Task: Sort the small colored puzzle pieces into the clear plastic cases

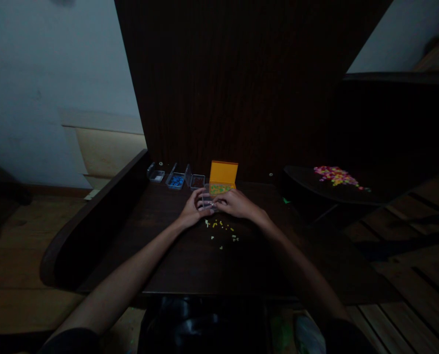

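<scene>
My left hand is closed around a small clear plastic box, its fingers wrapped along the far side. Against the box's right side, my right hand has its fingers pinched together; anything between them is too small or hidden to make out. Just behind the hands stands a box with a raised orange lid, holding green and yellow bits. Small yellow pieces and pale pieces lie scattered on the dark tabletop in front of my hands.
At the back left stand open clear boxes: one with white contents, one with blue pieces, one with dark contents. Pink and yellow pieces are heaped on a dark surface to the right. A raised side panel borders the left.
</scene>
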{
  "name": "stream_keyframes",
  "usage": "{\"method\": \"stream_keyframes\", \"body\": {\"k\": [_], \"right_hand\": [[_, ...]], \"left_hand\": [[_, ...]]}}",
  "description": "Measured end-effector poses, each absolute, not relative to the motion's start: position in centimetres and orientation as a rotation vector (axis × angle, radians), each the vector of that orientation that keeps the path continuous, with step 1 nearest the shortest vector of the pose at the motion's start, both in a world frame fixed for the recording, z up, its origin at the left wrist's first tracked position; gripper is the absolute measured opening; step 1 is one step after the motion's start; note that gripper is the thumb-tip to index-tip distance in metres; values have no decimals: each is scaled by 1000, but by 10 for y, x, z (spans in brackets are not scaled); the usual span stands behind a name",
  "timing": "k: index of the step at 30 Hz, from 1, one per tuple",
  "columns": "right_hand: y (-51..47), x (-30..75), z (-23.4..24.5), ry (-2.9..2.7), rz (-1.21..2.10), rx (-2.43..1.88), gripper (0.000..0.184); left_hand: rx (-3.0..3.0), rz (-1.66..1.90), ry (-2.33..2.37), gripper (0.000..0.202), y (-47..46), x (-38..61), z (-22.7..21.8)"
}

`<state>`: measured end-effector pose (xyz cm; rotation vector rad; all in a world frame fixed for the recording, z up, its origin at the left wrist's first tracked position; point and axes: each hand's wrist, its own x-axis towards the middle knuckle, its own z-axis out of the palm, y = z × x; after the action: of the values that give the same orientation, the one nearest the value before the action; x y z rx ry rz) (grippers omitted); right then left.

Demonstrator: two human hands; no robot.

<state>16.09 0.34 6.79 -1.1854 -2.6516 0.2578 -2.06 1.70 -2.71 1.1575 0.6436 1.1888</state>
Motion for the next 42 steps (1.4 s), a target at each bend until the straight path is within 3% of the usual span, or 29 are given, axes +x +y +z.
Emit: {"method": "stream_keyframes", "body": {"k": [14,26,42], "right_hand": [[13,140,57,-2800,67,-1302,30],[-4,146,53,-2805,201,-1046,24],[3,140,31,-2944,189,-1059,29]], "left_hand": [[1163,1163,619,80,14,-19,-28],[1163,1264,683,81,28,-28,-31],[1203,1288,681,80,31,-31,-33]]}}
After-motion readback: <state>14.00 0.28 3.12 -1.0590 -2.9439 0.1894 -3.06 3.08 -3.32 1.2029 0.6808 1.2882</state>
